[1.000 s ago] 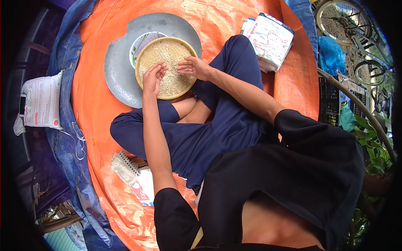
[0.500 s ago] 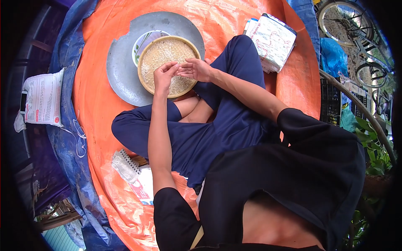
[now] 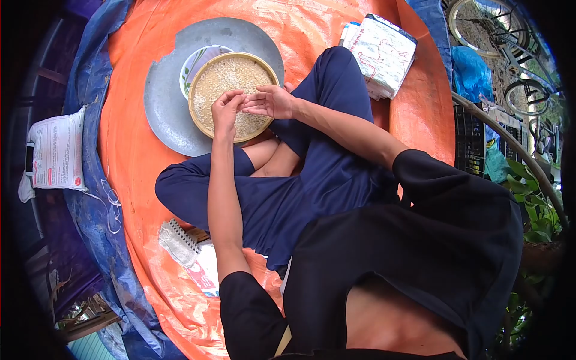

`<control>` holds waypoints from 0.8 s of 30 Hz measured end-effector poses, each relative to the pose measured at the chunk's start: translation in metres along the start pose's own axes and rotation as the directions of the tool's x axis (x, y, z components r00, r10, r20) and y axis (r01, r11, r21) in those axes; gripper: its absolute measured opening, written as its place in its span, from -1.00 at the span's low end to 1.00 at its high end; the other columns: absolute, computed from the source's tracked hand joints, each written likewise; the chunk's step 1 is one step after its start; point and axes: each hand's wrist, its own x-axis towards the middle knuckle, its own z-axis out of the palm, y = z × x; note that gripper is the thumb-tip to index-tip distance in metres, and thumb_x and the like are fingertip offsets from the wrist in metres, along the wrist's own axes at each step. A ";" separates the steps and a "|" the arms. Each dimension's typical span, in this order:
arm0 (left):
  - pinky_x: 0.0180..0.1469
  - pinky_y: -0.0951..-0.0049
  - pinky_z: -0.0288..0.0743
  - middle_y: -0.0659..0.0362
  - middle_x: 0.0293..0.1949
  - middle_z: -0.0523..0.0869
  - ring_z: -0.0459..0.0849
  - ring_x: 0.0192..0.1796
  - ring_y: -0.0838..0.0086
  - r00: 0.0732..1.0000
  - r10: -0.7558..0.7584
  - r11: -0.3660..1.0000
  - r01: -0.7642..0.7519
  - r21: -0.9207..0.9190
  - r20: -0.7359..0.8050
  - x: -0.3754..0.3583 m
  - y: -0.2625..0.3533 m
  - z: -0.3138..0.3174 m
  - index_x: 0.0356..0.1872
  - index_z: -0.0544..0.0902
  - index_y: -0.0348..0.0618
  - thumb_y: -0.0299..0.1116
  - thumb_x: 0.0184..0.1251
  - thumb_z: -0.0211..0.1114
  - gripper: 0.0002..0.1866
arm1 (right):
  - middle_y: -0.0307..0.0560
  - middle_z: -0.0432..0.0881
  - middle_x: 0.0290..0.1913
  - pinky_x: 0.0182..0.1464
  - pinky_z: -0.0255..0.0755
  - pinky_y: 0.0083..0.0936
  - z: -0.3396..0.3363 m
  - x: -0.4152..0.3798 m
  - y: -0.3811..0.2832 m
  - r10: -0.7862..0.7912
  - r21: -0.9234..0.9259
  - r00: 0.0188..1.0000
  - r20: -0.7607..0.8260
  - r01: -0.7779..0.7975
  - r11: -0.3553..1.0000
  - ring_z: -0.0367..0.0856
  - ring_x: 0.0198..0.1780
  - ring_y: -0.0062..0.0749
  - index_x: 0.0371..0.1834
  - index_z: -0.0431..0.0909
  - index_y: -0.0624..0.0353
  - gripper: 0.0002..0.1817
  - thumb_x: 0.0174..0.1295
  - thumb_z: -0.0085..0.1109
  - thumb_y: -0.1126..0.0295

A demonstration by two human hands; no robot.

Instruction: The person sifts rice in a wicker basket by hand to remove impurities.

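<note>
The round bamboo sieve of grain (image 3: 231, 90) lies on a metal tray (image 3: 165, 102), directly under both hands. The left hand (image 3: 226, 111) pinches narrowly (contents too small to tell); the right hand (image 3: 270, 101) hovers, fingers loosely spread. Picking over the sieve would catch any dropped grains.

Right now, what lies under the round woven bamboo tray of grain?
A white patterned bowl peeks out beneath the round woven bamboo tray, both on a round grey metal platter. The tray covers the rest of the bowl.

Both bare arms are stretched toward the upper centre of the frame, where the left hand (image 3: 225, 110) is cupped with fingers curled and the right hand (image 3: 268, 101) is held just beside it, fingertips nearly meeting.
</note>
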 end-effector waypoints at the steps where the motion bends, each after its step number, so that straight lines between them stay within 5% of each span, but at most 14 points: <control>1: -0.25 0.61 0.57 0.14 -0.34 0.72 0.71 -0.31 0.54 1.000 -0.017 1.000 0.017 -0.002 -0.004 0.002 0.001 -0.003 -0.17 0.66 -0.33 -0.55 0.22 0.31 -0.83 | 0.19 0.55 0.11 0.27 0.47 -0.41 0.002 -0.001 -0.001 -0.002 -0.005 1.000 -0.008 0.002 1.000 0.56 0.19 -0.12 0.16 0.36 0.51 -0.43 0.48 -0.25 0.10; 15: 0.05 0.40 0.65 0.03 -0.20 0.72 0.75 -0.04 0.29 0.970 -0.210 0.975 0.217 -0.052 0.121 -0.006 0.021 -0.014 -0.17 0.56 -0.25 -0.52 0.25 0.29 -0.84 | 0.17 0.55 0.12 0.27 0.47 -0.39 0.003 0.001 0.000 0.002 -0.027 0.999 -0.032 -0.003 1.000 0.55 0.19 -0.19 0.18 0.37 0.47 -0.44 0.49 -0.26 0.10; 21: -0.06 0.48 0.68 0.05 -0.24 0.75 0.78 -0.14 0.37 0.962 -0.177 0.982 0.186 -0.025 0.208 -0.009 0.032 -0.016 -0.18 0.59 -0.22 -0.49 0.26 0.29 -0.86 | 0.21 0.51 0.20 0.28 0.45 -0.39 -0.001 0.003 0.001 -0.013 -0.020 1.000 -0.007 0.012 1.000 0.54 0.22 -0.15 0.25 0.32 0.48 -0.43 0.50 -0.28 0.11; 24: -0.11 0.51 0.65 0.11 -0.26 0.75 0.78 -0.15 0.39 0.989 -0.136 0.990 0.137 -0.019 0.051 -0.005 0.038 -0.037 -0.18 0.61 -0.19 -0.48 0.26 0.31 -0.86 | 0.25 0.46 0.26 0.29 0.44 -0.40 0.000 0.000 -0.003 -0.016 -0.013 0.999 0.041 0.017 1.000 0.49 0.28 -0.10 0.30 0.26 0.51 -0.39 0.50 -0.31 0.11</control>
